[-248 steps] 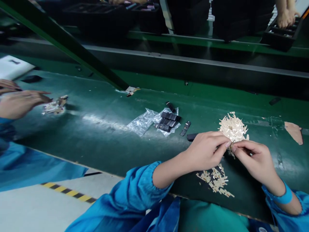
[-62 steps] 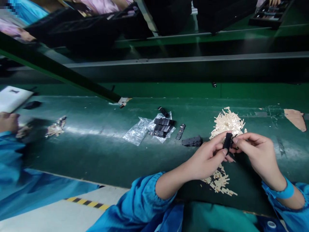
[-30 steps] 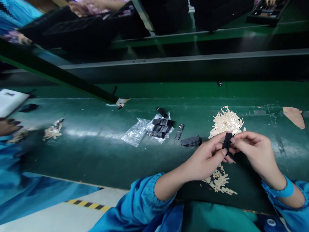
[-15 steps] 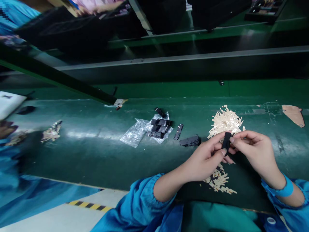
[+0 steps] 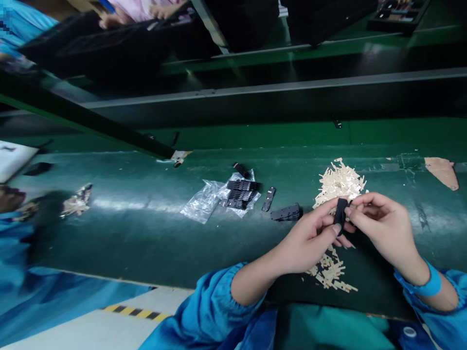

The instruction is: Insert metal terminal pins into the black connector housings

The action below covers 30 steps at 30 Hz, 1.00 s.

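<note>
Flat on the right of the green tabletop (image 5: 146, 248), a brown scrap (image 5: 441, 172). Slanting down to the tabletop's far side, a green beam (image 5: 98, 124). Far left, a white panel (image 5: 14, 159), partly cut off. Below, on the pale floor (image 5: 91, 335), black-and-yellow tape (image 5: 136, 312).

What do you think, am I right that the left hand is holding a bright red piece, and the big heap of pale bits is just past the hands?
Not quite: the piece in the left hand is black, not red, as the head view shows. The big heap of pale bits is indeed just past the hands.
</note>
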### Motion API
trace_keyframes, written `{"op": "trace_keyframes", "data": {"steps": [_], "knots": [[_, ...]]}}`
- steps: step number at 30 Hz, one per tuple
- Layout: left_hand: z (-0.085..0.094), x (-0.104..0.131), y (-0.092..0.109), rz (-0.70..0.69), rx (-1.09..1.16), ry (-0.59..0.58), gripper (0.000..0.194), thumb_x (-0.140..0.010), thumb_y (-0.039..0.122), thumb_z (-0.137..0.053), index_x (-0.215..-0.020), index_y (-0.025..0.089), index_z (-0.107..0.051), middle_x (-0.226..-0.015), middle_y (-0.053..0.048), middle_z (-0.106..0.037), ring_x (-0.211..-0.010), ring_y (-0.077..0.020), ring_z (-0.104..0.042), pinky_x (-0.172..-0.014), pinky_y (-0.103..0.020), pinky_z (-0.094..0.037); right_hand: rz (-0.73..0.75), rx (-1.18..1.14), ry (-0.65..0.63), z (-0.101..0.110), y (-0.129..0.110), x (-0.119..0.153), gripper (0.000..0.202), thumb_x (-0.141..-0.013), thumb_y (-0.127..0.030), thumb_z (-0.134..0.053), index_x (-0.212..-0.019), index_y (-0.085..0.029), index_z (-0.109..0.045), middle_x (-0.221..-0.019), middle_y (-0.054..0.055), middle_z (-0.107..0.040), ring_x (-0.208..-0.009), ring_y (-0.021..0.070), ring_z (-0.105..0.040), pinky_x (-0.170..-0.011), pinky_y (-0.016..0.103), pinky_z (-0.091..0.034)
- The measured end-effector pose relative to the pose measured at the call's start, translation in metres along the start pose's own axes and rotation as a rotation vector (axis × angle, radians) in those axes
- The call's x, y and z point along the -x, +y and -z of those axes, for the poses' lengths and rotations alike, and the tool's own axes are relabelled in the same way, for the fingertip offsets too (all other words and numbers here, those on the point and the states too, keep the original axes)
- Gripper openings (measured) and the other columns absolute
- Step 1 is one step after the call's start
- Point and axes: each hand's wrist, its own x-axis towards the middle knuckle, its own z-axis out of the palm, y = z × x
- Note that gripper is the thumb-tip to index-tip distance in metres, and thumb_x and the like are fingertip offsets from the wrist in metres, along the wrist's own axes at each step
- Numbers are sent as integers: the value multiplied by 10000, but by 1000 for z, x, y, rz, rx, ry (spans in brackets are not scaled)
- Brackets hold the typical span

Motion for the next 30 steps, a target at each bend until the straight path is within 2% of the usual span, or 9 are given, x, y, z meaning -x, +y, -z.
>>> {"op": "trace_keyframes", "data": {"steps": [3, 8, 12, 24, 30], "knots": [[0, -1, 3, 17, 31, -10, 575, -1008, 197, -521, -1567, 202, -388, -1087, -112, -740, -842, -178, -769, -758, -295, -605, 41, 43, 32, 3, 0, -2, 239, -701, -308, -842, -884, -194, -739, -731, 13, -669, -640, 167, -669, -518, 247, -534], [3, -1, 5, 25, 53, -22, 560, -1009, 195, -521, -1555, 190, -394, -1079, -114, -752, -821, -161, -766, -758, -277, -599, -19, 45, -207, 9, -3, -7, 152, -796, -323, -768, -751, -185, -722, -672, 22, -691, -605, 149, -624, -585, 267, -511], [3, 0, 3, 31, 53, -26, 578, -1005, 201, -525, -1563, 190, -372, -1071, -109, -750, -823, -171, -770, -759, -297, -608, -60, 6, -296, 9, -6, -7, 223, -818, -354, -754, -692, -193, -665, -584, 4, -660, -548, 136, -576, -549, 257, -465], [4, 1, 1, 43, 70, -34, 609, -997, 214, -543, -1576, 210, -355, -1052, -99, -742, -829, -183, -769, -734, -295, -611, -38, 24, -264, 8, -7, -6, 208, -802, -328, -762, -673, -192, -672, -565, 2, -655, -559, 135, -543, -569, 269, -435], [3, 1, -2, 24, 89, -20, 595, -996, 199, -543, -1567, 211, -377, -1036, -92, -736, -826, -184, -767, -718, -284, -601, -5, 41, -216, 7, -4, -2, 196, -815, -328, -756, -695, -200, -667, -602, 0, -647, -559, 145, -589, -557, 275, -466]]}}
